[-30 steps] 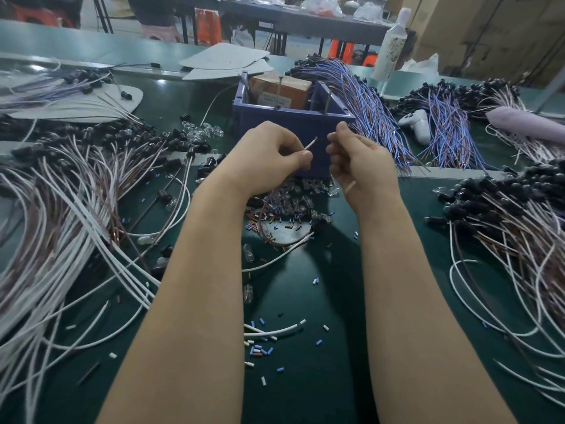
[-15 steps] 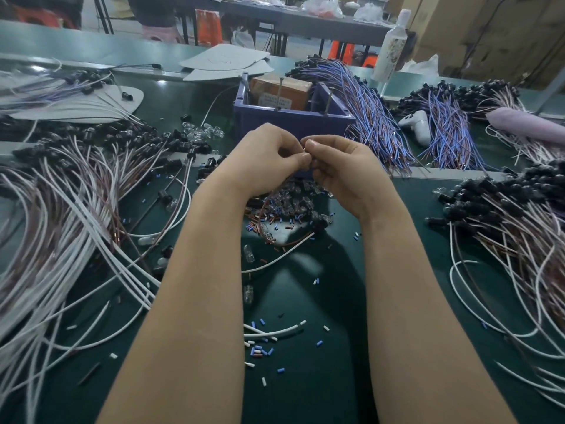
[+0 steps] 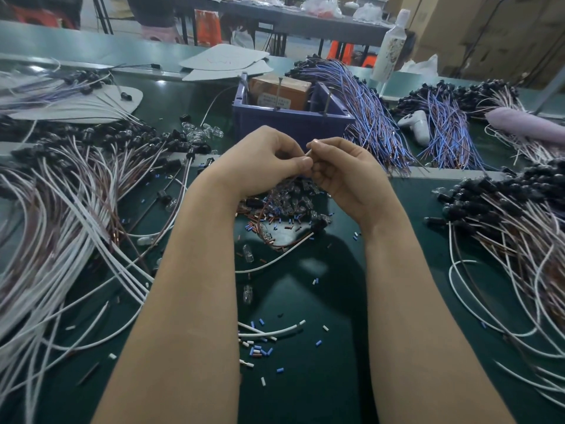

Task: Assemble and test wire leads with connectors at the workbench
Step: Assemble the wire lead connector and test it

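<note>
My left hand (image 3: 263, 162) and my right hand (image 3: 347, 175) meet fingertip to fingertip above the green bench, in front of the blue bin. Between them they pinch a thin white wire lead (image 3: 308, 154), of which only a short tip shows between the fingers. Under the hands lies a heap of small clear bulbs and coloured sleeves (image 3: 284, 206) with a brown and white lead (image 3: 293, 243) curling out of it. What else the fingers hold is hidden.
A blue bin (image 3: 290, 123) with a cardboard box stands just behind the hands. Bundles of white and brown leads (image 3: 61, 215) with black connectors fill the left, more (image 3: 516, 228) the right. Blue wire bundles (image 3: 373, 117) lie behind. Cut sleeve bits (image 3: 260, 350) litter the mat near me.
My hands came together from a small gap a second ago and now stay joined on the wire. The wire tip now shows between the fingertips again.
</note>
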The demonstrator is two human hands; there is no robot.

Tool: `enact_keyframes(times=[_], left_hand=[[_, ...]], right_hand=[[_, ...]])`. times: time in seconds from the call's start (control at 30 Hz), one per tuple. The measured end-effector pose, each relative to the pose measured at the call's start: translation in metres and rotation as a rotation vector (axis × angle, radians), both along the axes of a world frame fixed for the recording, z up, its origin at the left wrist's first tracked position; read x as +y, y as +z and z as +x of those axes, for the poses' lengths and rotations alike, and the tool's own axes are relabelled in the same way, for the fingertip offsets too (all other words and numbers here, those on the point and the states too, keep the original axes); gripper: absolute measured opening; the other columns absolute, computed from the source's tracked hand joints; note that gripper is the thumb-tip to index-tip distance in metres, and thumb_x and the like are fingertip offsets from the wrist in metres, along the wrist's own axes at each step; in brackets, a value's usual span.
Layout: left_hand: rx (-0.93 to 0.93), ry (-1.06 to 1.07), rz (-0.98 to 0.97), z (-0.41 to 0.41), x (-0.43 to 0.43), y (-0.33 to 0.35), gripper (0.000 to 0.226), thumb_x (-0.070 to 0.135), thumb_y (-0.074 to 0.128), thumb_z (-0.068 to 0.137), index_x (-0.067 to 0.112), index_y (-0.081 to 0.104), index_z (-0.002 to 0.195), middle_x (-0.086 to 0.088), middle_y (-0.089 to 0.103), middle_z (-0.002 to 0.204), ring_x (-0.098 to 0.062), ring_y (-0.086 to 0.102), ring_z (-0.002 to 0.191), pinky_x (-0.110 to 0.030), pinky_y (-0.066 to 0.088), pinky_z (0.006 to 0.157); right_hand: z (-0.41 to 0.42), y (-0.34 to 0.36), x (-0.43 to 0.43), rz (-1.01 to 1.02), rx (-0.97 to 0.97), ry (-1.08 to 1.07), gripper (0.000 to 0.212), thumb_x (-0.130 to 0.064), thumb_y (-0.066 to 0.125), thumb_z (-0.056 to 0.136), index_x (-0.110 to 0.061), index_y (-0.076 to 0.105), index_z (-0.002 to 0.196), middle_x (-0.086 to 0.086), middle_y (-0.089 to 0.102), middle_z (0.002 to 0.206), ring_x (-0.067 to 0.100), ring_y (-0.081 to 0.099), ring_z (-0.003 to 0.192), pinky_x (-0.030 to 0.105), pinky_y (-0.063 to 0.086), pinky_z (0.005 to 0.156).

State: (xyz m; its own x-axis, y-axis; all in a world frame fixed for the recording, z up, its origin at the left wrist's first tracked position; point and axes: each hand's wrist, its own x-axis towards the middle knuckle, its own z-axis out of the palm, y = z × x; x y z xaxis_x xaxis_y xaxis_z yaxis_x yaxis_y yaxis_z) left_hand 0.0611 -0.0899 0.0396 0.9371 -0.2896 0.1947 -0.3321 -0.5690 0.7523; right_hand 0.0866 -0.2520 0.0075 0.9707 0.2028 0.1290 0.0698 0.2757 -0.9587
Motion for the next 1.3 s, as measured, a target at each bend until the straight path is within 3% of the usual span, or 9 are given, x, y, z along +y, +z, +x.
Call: enact_keyframes(times=[0.13, 0.33, 0.47, 0.53, 0.67, 0.77, 0.9, 1.1, 1.3], left_hand=[[0.001, 0.013, 0.018, 0.000, -0.001, -0.001, 0.019, 0.029, 0.061, 0.091, 0.017, 0.075, 0.085, -0.012, 0.073, 0.086, -0.031, 0.065, 0.090, -0.043, 0.052, 0.086], [-0.018, 0.027, -0.008, 0.001, -0.004, 0.000, 0.019, 0.027, 0.060, 0.092, 0.017, 0.074, 0.084, -0.008, 0.073, 0.083, -0.026, 0.067, 0.083, -0.039, 0.053, 0.081], [-0.030, 0.025, 0.016, 0.002, -0.001, 0.002, 0.021, 0.028, 0.061, 0.091, 0.015, 0.076, 0.085, -0.006, 0.070, 0.073, -0.010, 0.055, 0.060, -0.021, 0.046, 0.061], [-0.038, 0.056, 0.009, 0.003, 0.003, 0.001, 0.021, 0.029, 0.061, 0.091, 0.016, 0.076, 0.084, -0.003, 0.071, 0.074, -0.010, 0.057, 0.061, -0.020, 0.046, 0.062], [-0.115, 0.200, -0.079, 0.008, 0.000, -0.003, 0.020, 0.028, 0.060, 0.092, 0.016, 0.074, 0.084, 0.013, 0.052, 0.049, 0.006, 0.046, 0.045, -0.004, 0.031, 0.047], [-0.159, 0.292, -0.101, 0.010, 0.001, -0.005, 0.018, 0.028, 0.060, 0.092, 0.016, 0.073, 0.090, 0.008, 0.059, 0.065, 0.002, 0.050, 0.057, -0.009, 0.037, 0.055], [-0.175, 0.367, -0.203, 0.010, 0.002, -0.003, 0.022, 0.027, 0.062, 0.091, 0.008, 0.074, 0.094, -0.006, 0.071, 0.087, -0.017, 0.064, 0.083, -0.031, 0.051, 0.081], [-0.174, 0.409, -0.270, 0.008, -0.003, 0.002, 0.024, 0.027, 0.063, 0.090, 0.006, 0.073, 0.095, -0.009, 0.069, 0.085, -0.023, 0.064, 0.081, -0.043, 0.055, 0.080], [-0.066, 0.296, -0.415, 0.001, -0.001, 0.007, 0.016, 0.014, 0.059, 0.092, 0.004, 0.070, 0.097, -0.012, 0.071, 0.093, -0.023, 0.068, 0.088, -0.032, 0.055, 0.087]], right_hand=[[0.000, 0.001, 0.003, -0.109, -0.045, -0.085, 0.013, -0.005, 0.060, 0.090, -0.007, 0.068, 0.080, 0.003, 0.067, 0.065, 0.016, 0.059, 0.061, 0.021, 0.051, 0.063], [0.000, 0.005, 0.014, -0.122, -0.059, -0.203, 0.016, -0.004, 0.060, 0.088, -0.008, 0.065, 0.074, 0.002, 0.063, 0.060, 0.018, 0.058, 0.060, 0.040, 0.052, 0.074], [0.003, 0.010, 0.012, 0.081, 0.079, -0.261, 0.015, -0.006, 0.060, 0.090, -0.008, 0.063, 0.075, -0.001, 0.062, 0.056, 0.009, 0.055, 0.051, 0.020, 0.050, 0.055], [0.005, 0.013, 0.005, 0.164, 0.148, -0.333, 0.016, -0.009, 0.060, 0.091, -0.010, 0.063, 0.076, -0.002, 0.063, 0.055, 0.005, 0.053, 0.048, 0.016, 0.046, 0.050], [-0.002, 0.012, 0.008, -0.082, 0.153, -0.222, 0.029, -0.022, 0.049, 0.099, -0.011, 0.067, 0.079, -0.002, 0.067, 0.062, 0.006, 0.055, 0.051, 0.016, 0.047, 0.051], [-0.007, 0.017, 0.015, -0.238, 0.145, 0.029, 0.025, -0.022, 0.047, 0.099, -0.010, 0.068, 0.093, 0.003, 0.071, 0.075, 0.008, 0.057, 0.054, 0.017, 0.047, 0.052], [-0.009, 0.021, 0.021, -0.255, 0.140, 0.138, 0.008, -0.012, 0.054, 0.095, -0.008, 0.061, 0.096, 0.005, 0.072, 0.076, 0.008, 0.059, 0.054, 0.017, 0.050, 0.053], [-0.012, 0.019, 0.040, -0.356, 0.052, 0.239, 0.014, -0.009, 0.053, 0.096, -0.007, 0.062, 0.086, 0.000, 0.068, 0.066, 0.007, 0.050, 0.051, 0.015, 0.042, 0.048], [-0.008, 0.017, 0.029, -0.206, 0.049, 0.204, 0.027, -0.016, 0.044, 0.100, -0.011, 0.065, 0.086, -0.002, 0.058, 0.057, 0.007, 0.041, 0.045, 0.016, 0.033, 0.047]])
